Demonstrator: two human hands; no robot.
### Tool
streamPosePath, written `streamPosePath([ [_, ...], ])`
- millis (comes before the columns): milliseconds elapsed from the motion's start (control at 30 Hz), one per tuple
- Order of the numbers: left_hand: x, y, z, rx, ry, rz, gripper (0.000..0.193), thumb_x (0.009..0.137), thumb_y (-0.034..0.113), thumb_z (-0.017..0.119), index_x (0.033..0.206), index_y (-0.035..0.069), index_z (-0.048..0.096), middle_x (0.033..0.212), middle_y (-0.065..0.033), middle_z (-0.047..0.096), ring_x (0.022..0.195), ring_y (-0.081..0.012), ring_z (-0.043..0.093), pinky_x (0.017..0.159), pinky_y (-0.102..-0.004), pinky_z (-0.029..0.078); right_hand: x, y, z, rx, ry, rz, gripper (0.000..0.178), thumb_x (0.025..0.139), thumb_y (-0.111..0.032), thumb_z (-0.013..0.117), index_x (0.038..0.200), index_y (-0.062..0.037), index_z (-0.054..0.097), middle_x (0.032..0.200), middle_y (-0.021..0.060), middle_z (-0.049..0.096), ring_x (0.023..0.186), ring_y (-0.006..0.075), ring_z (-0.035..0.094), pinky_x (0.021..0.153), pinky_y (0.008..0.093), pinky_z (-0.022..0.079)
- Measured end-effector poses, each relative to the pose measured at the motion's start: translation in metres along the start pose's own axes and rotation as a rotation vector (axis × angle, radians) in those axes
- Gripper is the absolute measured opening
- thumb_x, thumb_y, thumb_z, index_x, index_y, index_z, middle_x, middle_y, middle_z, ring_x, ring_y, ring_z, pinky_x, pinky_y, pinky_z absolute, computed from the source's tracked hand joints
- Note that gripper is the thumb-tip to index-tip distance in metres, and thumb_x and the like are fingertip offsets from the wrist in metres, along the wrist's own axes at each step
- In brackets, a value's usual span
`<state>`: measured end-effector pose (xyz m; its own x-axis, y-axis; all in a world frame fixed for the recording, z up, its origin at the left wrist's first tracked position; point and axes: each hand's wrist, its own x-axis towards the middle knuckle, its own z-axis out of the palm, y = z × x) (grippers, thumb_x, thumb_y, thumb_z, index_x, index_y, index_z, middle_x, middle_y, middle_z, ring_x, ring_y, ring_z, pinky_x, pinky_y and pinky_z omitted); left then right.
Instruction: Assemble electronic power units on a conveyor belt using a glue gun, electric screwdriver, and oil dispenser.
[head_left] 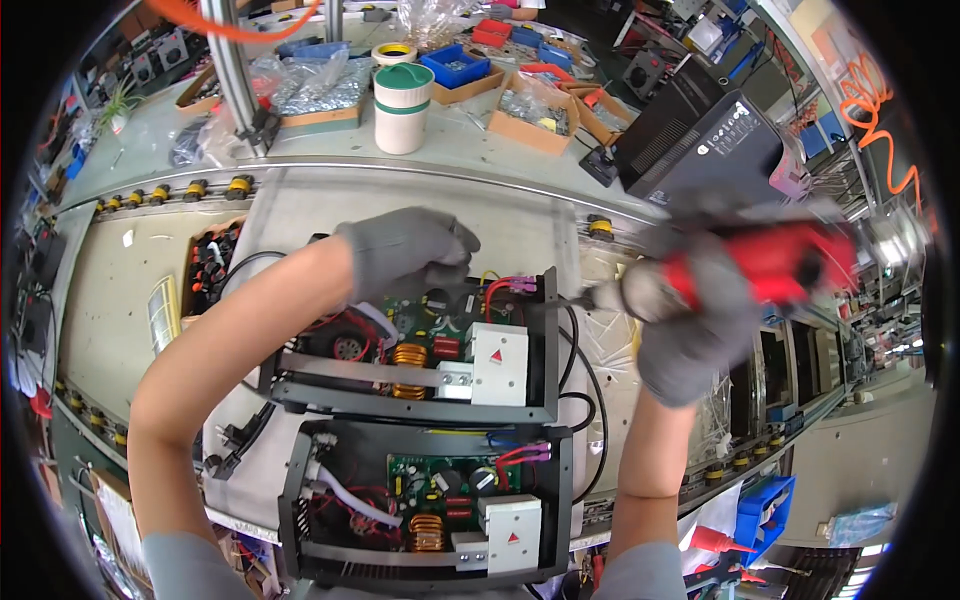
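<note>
The pale board [330,205] on the roller line carries two open black cases, one behind the other. The far case [432,347] sits around the board's middle, with a bare strip between its back and the board's far edge. The near case [440,490] stands at the near edge, its front appearing to reach past it in this view. Only a slim gap parts the two, leaving little room there.

The left hand [412,254], gloved in grey, hangs over the far case's back edge, covering part of that bare strip. Its grip is partly curled; whether anything is pinched in it cannot be told. The right hand [705,320], blurred, is out beyond the board's right edge, its grip closed around a red power driver [775,262]. The nose points left at the far case's right wall; whether the tip touches cannot be told.

Along the right edge, a black cable [604,420] loops out beside both cases and crowds that side. Toward the near left corner lies a black plug [235,437]. A box of small parts [213,262] stands by the left edge. Across the far edge, a jar with a green lid [402,118] stands near the front of the table [330,145].
</note>
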<state>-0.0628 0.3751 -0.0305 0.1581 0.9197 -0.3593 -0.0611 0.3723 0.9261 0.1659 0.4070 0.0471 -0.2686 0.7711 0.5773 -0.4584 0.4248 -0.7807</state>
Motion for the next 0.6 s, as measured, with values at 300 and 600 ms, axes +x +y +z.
streamPosePath([
  [300,-0.126,-0.030,0.090,-0.425,-0.062,-0.060,0.032,0.091,0.017,0.051,0.115,-0.004,0.050,0.103,-0.0137,0.060,0.096,-0.0194,0.061,0.082,-0.0283,0.050,-0.093,-0.080,-0.017,0.429,0.042,-0.174,0.037,0.080,-0.019,0.060,0.109,-0.0037,0.044,0.097,0.0101,0.048,0.069,0.0153,0.044,0.062,0.0300,0.042],
  [600,-0.145,-0.058,0.130,-0.349,0.009,0.003,0.035,0.097,0.028,0.044,0.111,-0.002,0.056,0.073,0.0023,0.047,0.058,-0.0058,0.036,0.054,-0.0194,0.035,-0.132,-0.109,-0.016,0.455,0.043,-0.210,0.037,0.079,-0.019,0.061,0.109,-0.0044,0.044,0.097,0.0095,0.049,0.068,0.0144,0.045,0.058,0.0297,0.039],
])
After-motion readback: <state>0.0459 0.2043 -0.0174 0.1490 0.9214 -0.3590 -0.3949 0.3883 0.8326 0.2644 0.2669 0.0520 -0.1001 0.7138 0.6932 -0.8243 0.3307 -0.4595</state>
